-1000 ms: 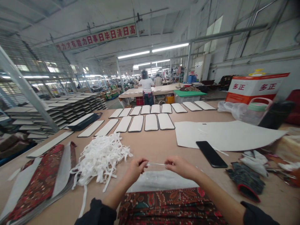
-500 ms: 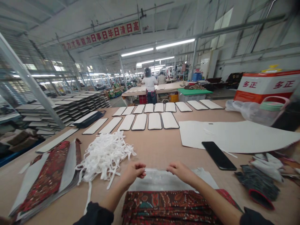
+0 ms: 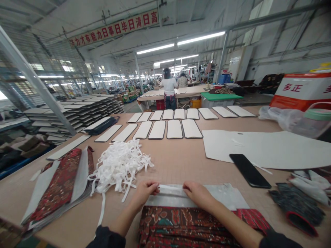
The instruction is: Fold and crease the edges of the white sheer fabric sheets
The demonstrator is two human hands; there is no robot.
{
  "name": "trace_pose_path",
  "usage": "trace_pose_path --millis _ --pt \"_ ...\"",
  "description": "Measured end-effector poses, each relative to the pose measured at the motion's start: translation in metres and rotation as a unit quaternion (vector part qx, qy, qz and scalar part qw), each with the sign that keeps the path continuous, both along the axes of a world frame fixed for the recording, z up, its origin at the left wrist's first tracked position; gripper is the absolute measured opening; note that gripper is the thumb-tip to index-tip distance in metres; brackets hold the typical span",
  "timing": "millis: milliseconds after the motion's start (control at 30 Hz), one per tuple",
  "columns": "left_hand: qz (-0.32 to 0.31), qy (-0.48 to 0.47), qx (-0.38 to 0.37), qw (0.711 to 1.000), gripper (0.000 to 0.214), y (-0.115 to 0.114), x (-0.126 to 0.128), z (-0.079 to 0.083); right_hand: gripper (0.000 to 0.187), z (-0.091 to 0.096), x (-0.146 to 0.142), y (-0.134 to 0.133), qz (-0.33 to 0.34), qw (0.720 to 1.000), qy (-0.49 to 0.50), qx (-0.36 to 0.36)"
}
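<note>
My left hand point(image 3: 144, 194) and my right hand point(image 3: 198, 194) pinch opposite ends of a white fabric strip point(image 3: 170, 188). The strip lies stretched along the upper edge of a pale grey sheet point(image 3: 219, 196). That sheet rests on a folded stack of dark red patterned fabric point(image 3: 186, 224), just below my wrists. A tangled pile of loose white strips point(image 3: 119, 168) lies to the left of my left hand. Further left is a stack of patterned fabric with white backing point(image 3: 60, 182).
Rows of white padded pieces point(image 3: 157, 130) lie on the tan worktable point(image 3: 170, 165). To the right are a large white sheet point(image 3: 263, 150), a black phone point(image 3: 249, 171) and a dark glove point(image 3: 297, 206). Stacked boards point(image 3: 77, 110) stand at left. A co-worker point(image 3: 169, 86) stands at a far table.
Both hands have come down, and the strip has gone from held in the air to lying on the sheet's edge. The whole view has swung, with the table's contents shifting rightward.
</note>
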State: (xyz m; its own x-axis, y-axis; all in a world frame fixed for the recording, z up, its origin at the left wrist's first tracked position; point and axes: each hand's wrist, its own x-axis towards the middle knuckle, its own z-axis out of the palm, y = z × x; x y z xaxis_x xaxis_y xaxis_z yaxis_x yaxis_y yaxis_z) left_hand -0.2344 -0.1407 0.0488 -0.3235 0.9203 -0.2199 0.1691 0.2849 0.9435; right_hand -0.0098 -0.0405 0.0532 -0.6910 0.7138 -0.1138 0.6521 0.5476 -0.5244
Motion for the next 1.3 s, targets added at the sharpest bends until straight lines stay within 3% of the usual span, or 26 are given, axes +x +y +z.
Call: trace_pose_path --millis 133,300,667,1067,1167,1300 --pt "0.033 0.088 -0.013 0.995 0.027 0.001 -0.006 -0.018 0.025 -0.003 -0.008 -0.005 0.002 1.0 -0.026 0.012" --pt "0.022 0.262 0.012 0.965 0.018 0.002 -0.007 -0.031 0.027 -0.009 -0.016 -0.008 -0.02 0.998 -0.057 0.03" --pt "0.045 0.303 -0.048 0.951 0.015 0.008 -0.013 -0.04 0.025 -0.021 -0.023 -0.005 -0.034 0.997 -0.043 0.048" --pt "0.027 0.354 -0.089 0.931 0.019 0.01 -0.007 -0.029 0.022 -0.024 -0.024 -0.004 -0.042 0.996 -0.059 0.056" --pt "0.017 0.41 -0.097 0.907 0.019 0.009 -0.002 -0.028 0.022 -0.026 -0.025 -0.004 -0.054 0.995 -0.062 0.063" --pt "-0.021 0.532 -0.079 0.843 0.018 0.006 0.008 -0.022 0.021 -0.029 -0.028 -0.002 -0.077 0.993 -0.064 0.059"
